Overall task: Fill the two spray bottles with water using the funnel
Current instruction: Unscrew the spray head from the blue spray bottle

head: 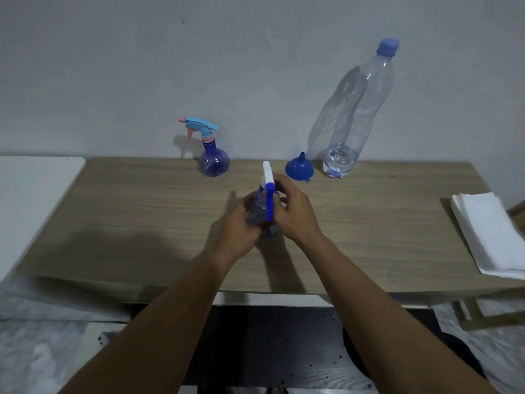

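A clear spray bottle with a white and blue trigger head [268, 191] stands on the middle of the wooden table [142, 217]. My left hand [238, 226] grips its body from the left. My right hand [292, 211] grips it just below the spray head, from the right. A second spray bottle [213, 160], round and blue with a light blue and pink head, stands at the back by the wall. The blue funnel [299, 167] lies mouth down beside a tall, capped water bottle [356, 120] with a little water at its bottom.
A stack of white paper napkins [491, 234] lies at the table's right edge. A white surface [31, 194] adjoins the table on the left. The wall runs right behind the back row of objects.
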{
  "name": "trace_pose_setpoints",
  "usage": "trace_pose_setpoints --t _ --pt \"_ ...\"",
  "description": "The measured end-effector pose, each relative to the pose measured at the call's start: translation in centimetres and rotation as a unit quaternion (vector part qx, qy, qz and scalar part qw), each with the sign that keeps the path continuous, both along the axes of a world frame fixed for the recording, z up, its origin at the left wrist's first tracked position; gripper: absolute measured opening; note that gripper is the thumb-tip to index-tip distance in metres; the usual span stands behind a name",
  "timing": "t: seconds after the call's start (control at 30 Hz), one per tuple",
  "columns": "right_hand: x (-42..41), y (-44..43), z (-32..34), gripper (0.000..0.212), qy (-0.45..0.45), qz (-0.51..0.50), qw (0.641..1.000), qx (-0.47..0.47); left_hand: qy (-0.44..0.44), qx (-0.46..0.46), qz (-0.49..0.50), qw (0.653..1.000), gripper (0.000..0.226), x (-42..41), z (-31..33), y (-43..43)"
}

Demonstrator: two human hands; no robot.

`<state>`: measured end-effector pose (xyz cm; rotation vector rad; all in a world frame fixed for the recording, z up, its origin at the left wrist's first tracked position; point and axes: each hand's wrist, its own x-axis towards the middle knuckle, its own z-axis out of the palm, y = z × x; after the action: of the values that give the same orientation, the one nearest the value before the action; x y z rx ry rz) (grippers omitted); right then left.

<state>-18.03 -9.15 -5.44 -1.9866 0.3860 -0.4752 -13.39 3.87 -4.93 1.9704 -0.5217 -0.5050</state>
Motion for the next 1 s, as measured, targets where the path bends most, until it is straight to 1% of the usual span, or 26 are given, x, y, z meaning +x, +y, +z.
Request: trace_pose_setpoints --t 0.07,0.17,0.23,0.33,0.4,0.47,0.57,0.63,0.7,0.8,0.83,0.9,1.0 --pt "-0.1 0.2 0.0 0.040 -0.008 -0.013 1.000 0.020 -0.011 0.009 -0.001 1.000 0.055 0.0 0.1 0.0" --pt "0.1 0.0 -0.1 0.032 -0.010 -0.027 0.999 0.043 -0.023 0.014 0.000 1.000 0.056 0.1 0.2 -0.1" --pt "0.2 -0.1 -0.1 0.030 -0.005 -0.021 0.999 0.036 -0.016 0.007 -0.003 1.000 0.058 0.2 0.0 0.0" --pt "-0.1 0.2 -0.2 0.039 -0.005 -0.006 1.000 0.014 -0.006 0.001 -0.005 1.000 0.061 0.3 -0.2 0.1" --pt "-0.4 0.5 -0.2 0.042 -0.009 -0.017 1.000 0.019 -0.009 0.005 -0.005 1.000 0.059 0.3 -0.2 0.0" --pt "-0.3 0.5 0.0 0.039 -0.005 -0.027 0.999 0.030 -0.011 0.008 -0.003 1.000 0.057 0.3 -0.2 0.0" --pt "-0.2 0.5 0.1 0.037 0.011 -0.016 1.000 0.020 -0.007 -0.003 -0.001 1.000 0.060 0.4 -0.3 0.0" --pt "-0.5 0.3 0.1 0.042 0.015 -0.002 1.000 0.019 -0.006 0.001 -0.008 1.000 0.062 0.4 -0.4 0.0" --pt "-1.1 0.3 0.5 0.052 0.007 0.006 0.999 0.035 -0.015 0.011 -0.003 1.000 0.059 0.4 -0.4 0.0" --pt "-1.8 0.5 1.4 0.069 -0.030 0.024 0.998 0.050 -0.057 0.035 0.007 0.998 0.051 0.6 -0.3 -0.1" --pt "-1.9 0.5 1.7 0.073 -0.036 0.033 0.998 0.049 -0.057 0.037 0.007 0.998 0.050 0.7 -0.5 -0.1" --pt "-1.9 0.5 2.2 0.077 -0.025 0.056 0.998 0.033 -0.046 0.041 0.014 0.998 0.047 0.9 -0.8 0.0" --pt "-1.8 0.1 2.5 0.077 0.000 0.072 0.997 -0.010 -0.023 0.042 0.023 0.999 0.039 1.2 -1.3 0.1"
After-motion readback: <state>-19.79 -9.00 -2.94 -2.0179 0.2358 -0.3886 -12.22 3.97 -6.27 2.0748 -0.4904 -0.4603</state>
